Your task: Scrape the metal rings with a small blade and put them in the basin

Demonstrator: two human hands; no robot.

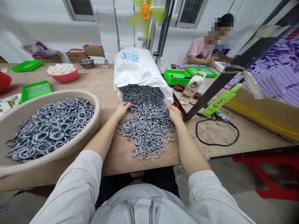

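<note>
Both hands are at the mouth of a white sack (137,71), fingers drawn together and seeming to pinch its rim: the left hand (123,109) at the near left corner, the right hand (174,114) at the near right. The forearms reach forward and slant inward on either side of a heap of grey rings (149,119), light sleeves (86,169) ending around the elbows. The sack lies with its mouth toward the person, and the rings run from inside it onto the counter (114,161), a few loose ones near the front edge.

A blue QR code (130,57) is printed on the sack; the faint blue print above it is too small to read. Left of the left forearm, a beige basin (97,104) holds more rings. To the right, beyond a slanting dark post (207,91), a lime-green bottle (220,101) leans; it bears pale characters too blurred to read. A black cable (216,145) loops near it. A white bottle (195,83) with a brown round mark stands beside a green tray (175,81).

Farther off are a fan (145,11) and a seated co-worker in pink (198,51).
</note>
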